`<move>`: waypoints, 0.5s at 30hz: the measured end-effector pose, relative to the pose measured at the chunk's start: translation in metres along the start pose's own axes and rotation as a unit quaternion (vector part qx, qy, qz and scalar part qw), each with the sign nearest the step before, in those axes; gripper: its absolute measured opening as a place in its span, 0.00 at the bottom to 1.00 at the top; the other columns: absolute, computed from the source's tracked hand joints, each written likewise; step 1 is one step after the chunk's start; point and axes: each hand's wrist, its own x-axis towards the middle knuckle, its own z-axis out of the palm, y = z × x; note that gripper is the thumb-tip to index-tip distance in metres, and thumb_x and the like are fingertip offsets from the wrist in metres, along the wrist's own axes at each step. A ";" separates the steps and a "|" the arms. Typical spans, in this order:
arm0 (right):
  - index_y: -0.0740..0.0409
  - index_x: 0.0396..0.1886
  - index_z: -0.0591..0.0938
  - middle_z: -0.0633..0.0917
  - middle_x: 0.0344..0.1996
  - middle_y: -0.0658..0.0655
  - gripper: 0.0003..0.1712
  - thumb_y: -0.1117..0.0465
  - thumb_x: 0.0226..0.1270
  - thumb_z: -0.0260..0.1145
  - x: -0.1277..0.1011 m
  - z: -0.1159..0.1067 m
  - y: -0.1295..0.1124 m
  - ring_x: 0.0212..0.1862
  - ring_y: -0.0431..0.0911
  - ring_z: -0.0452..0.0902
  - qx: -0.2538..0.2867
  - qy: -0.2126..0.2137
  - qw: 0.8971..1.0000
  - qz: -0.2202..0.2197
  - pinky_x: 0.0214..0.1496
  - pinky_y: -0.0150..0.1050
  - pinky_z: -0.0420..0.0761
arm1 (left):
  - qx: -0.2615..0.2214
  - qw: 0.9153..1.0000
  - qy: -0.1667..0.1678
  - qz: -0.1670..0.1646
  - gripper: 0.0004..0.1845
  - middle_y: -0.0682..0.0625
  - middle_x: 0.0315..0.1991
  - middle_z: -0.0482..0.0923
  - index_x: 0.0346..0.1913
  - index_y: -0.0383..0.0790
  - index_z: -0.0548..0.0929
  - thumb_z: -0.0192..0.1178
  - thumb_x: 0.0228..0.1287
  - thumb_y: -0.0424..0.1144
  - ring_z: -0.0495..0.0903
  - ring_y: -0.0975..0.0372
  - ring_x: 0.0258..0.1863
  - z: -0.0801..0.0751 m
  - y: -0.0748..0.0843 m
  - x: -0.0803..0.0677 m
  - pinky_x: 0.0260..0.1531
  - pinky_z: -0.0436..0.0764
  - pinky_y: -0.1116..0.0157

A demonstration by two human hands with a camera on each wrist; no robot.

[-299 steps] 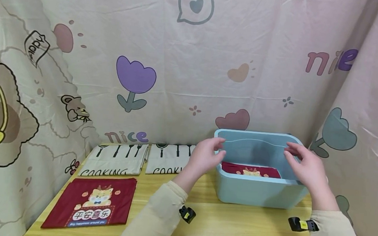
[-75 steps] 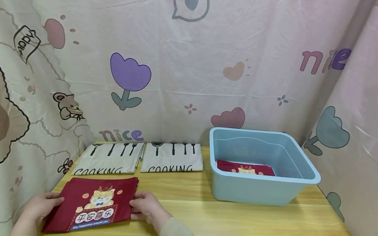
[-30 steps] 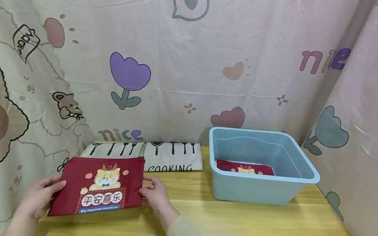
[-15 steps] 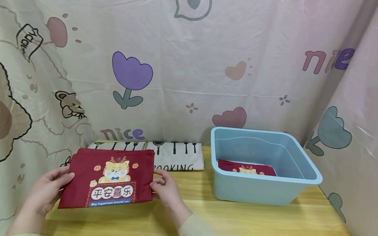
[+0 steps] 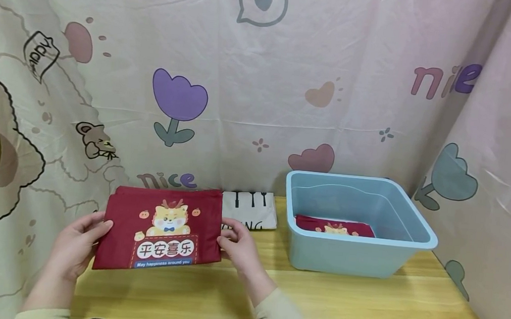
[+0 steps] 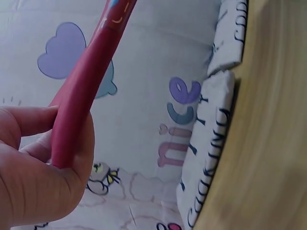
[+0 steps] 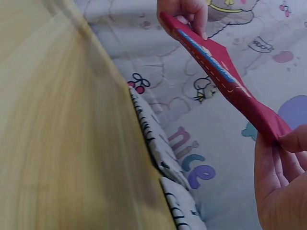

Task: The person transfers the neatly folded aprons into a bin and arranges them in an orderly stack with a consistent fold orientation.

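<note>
Item: folded dark-red fabric bag printed with a cartoon tiger and white characters (image 5: 161, 230), held flat and clear of the light wooden table (image 5: 361, 310), tilted up toward the person.
Left hand (image 5: 76, 245): pinches the bag's left edge, thumb on the printed face, fingers behind.
Right hand (image 5: 239, 247): pinches the right edge the same way, thumb on top.
Beyond the bag, behind the right hand: a folded white cloth with black utensil print and lettering (image 5: 251, 211), partly hidden; a second one of the same kind (image 6: 208, 143) shows in the left wrist view.
Well to the right of the grip: a light-blue rectangular plastic tub (image 5: 356, 254) on the table, holding another folded red printed bag (image 5: 334, 226).
Backdrop: pastel cartoon-print curtain (image 5: 253, 78).
</note>
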 end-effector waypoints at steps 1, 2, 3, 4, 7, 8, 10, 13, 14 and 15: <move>0.65 0.64 0.75 0.86 0.38 0.60 0.26 0.77 0.65 0.59 0.000 -0.002 -0.003 0.35 0.45 0.82 0.000 -0.001 1.000 -0.003 0.38 0.45 0.86 | -0.003 1.000 0.000 0.006 0.15 0.63 0.33 0.82 0.36 0.64 0.85 0.62 0.69 0.33 0.81 0.70 0.31 0.003 0.001 0.000 0.27 0.83 0.71; 0.65 0.64 0.75 0.86 0.39 0.60 0.26 0.77 0.66 0.59 -0.001 -0.003 -0.005 0.36 0.45 0.82 -0.001 -0.001 1.000 -0.007 0.38 0.45 0.85 | -0.005 1.000 0.001 0.012 0.15 0.63 0.33 0.82 0.37 0.64 0.85 0.62 0.68 0.33 0.81 0.70 0.31 0.005 0.002 0.000 0.28 0.83 0.71; 0.65 0.64 0.75 0.86 0.39 0.60 0.26 0.76 0.66 0.59 -0.001 -0.005 -0.007 0.36 0.46 0.82 -0.003 0.000 1.000 -0.010 0.39 0.45 0.86 | -0.008 1.000 0.002 0.017 0.15 0.63 0.33 0.82 0.37 0.63 0.85 0.62 0.68 0.33 0.81 0.70 0.31 0.008 0.004 0.000 0.28 0.83 0.71; 0.65 0.64 0.75 0.86 0.39 0.60 0.26 0.76 0.66 0.59 -0.001 -0.006 -0.009 0.36 0.46 0.82 -0.004 0.000 1.000 -0.013 0.39 0.45 0.86 | -0.010 1.000 0.001 0.022 0.14 0.62 0.33 0.82 0.38 0.63 0.85 0.62 0.68 0.33 0.81 0.70 0.31 0.010 0.005 0.000 0.28 0.83 0.71; 0.66 0.65 0.74 0.86 0.40 0.62 0.25 0.75 0.67 0.59 -0.001 -0.012 -0.016 0.38 0.46 0.82 -0.014 -0.002 1.000 -0.026 0.40 0.47 0.86 | -0.021 0.999 -0.004 0.034 0.14 0.61 0.33 0.82 0.39 0.62 0.86 0.62 0.68 0.32 0.81 0.69 0.31 0.018 0.011 0.001 0.28 0.83 0.71; 0.66 0.65 0.74 0.86 0.40 0.62 0.25 0.75 0.67 0.59 -0.001 -0.014 -0.018 0.38 0.46 0.82 -0.018 -0.002 0.999 -0.030 0.41 0.47 0.86 | -0.024 0.999 -0.006 0.037 0.14 0.60 0.33 0.81 0.40 0.61 0.86 0.62 0.68 0.32 0.81 0.69 0.31 0.020 0.013 0.001 0.28 0.83 0.71; 0.67 0.65 0.73 0.86 0.40 0.63 0.25 0.75 0.68 0.58 -0.001 -0.018 -0.023 0.39 0.46 0.82 -0.026 -0.005 0.999 -0.038 0.42 0.47 0.86 | -0.031 0.998 -0.012 0.045 0.14 0.60 0.33 0.81 0.40 0.60 0.86 0.62 0.68 0.31 0.81 0.69 0.31 0.026 0.018 0.001 0.28 0.83 0.71; 0.69 0.65 0.73 0.85 0.40 0.64 0.25 0.74 0.69 0.58 -0.003 -0.025 -0.032 0.40 0.46 0.81 -0.041 -0.009 0.998 -0.053 0.43 0.48 0.85 | -0.047 0.997 -0.020 0.056 0.16 0.59 0.33 0.82 0.40 0.59 0.87 0.61 0.68 0.29 0.81 0.69 0.30 0.034 0.024 0.000 0.28 0.82 0.72; 0.69 0.65 0.73 0.85 0.41 0.64 0.24 0.74 0.69 0.58 -0.003 -0.027 -0.035 0.40 0.46 0.81 -0.047 -0.009 0.997 -0.057 0.43 0.47 0.85 | -0.052 0.997 -0.022 0.059 0.16 0.59 0.32 0.82 0.40 0.58 0.87 0.60 0.68 0.28 0.81 0.69 0.30 0.037 0.026 0.000 0.28 0.82 0.72; 0.69 0.65 0.73 0.85 0.41 0.64 0.24 0.74 0.69 0.58 -0.004 -0.030 -0.038 0.40 0.46 0.81 -0.053 -0.009 0.997 -0.061 0.43 0.48 0.85 | -0.058 0.996 -0.023 0.062 0.17 0.59 0.32 0.82 0.40 0.58 0.88 0.60 0.68 0.27 0.81 0.69 0.30 0.040 0.028 0.001 0.28 0.82 0.72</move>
